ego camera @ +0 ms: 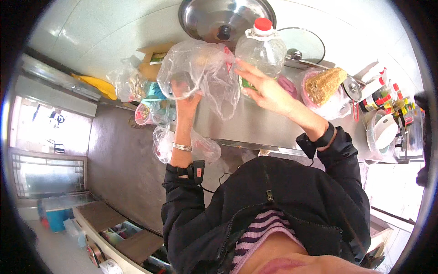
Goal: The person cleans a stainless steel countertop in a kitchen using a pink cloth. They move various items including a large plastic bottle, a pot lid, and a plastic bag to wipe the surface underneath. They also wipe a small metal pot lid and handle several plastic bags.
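Note:
A crinkled clear plastic bag hangs above the steel countertop, with a bit of red near its upper right. My left hand holds the bag from below; its fingers show only blurrily through the film. I cannot tell what, if anything, is inside. To the right, my right hand is raised with fingers apart, its fingertips close to the bag's edge. Just behind that hand stands a large clear plastic jug with a red cap, its lower part partly covered by the hand.
A large metal wok lid and a glass lid lean on the wall. Right of my hand are a loofah sponge and several condiment bottles. A cardboard box and filled plastic bags stand at left.

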The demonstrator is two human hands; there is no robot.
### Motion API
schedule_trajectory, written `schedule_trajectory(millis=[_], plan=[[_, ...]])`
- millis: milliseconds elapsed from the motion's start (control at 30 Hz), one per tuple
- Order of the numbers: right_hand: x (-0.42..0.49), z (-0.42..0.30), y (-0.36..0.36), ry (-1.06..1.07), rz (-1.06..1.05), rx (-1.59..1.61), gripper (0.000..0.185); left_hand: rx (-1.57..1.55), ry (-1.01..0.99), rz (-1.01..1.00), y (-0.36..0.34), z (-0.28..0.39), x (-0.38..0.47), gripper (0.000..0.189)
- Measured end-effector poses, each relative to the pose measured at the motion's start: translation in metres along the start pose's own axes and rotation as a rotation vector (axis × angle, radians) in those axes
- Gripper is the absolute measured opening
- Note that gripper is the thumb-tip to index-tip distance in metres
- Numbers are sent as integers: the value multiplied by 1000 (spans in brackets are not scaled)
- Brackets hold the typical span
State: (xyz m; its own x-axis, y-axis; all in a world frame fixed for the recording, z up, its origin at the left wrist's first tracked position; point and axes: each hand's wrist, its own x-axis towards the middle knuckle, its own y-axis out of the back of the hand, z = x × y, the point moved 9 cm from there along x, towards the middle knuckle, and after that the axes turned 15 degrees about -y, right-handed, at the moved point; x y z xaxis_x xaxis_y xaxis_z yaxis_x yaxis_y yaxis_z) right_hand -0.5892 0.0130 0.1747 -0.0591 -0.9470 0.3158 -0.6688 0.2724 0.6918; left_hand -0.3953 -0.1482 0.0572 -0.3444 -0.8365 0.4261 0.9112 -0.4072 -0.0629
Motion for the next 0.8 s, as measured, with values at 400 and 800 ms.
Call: schedule_trajectory(millis=[400,800], plan=[[-54,34,-22,-165,-65,89,49,824,-529,-289,-62,61,179,37],[-134,90,-15,-301,114,224,48,215,21,47,40,-14,197,29]])
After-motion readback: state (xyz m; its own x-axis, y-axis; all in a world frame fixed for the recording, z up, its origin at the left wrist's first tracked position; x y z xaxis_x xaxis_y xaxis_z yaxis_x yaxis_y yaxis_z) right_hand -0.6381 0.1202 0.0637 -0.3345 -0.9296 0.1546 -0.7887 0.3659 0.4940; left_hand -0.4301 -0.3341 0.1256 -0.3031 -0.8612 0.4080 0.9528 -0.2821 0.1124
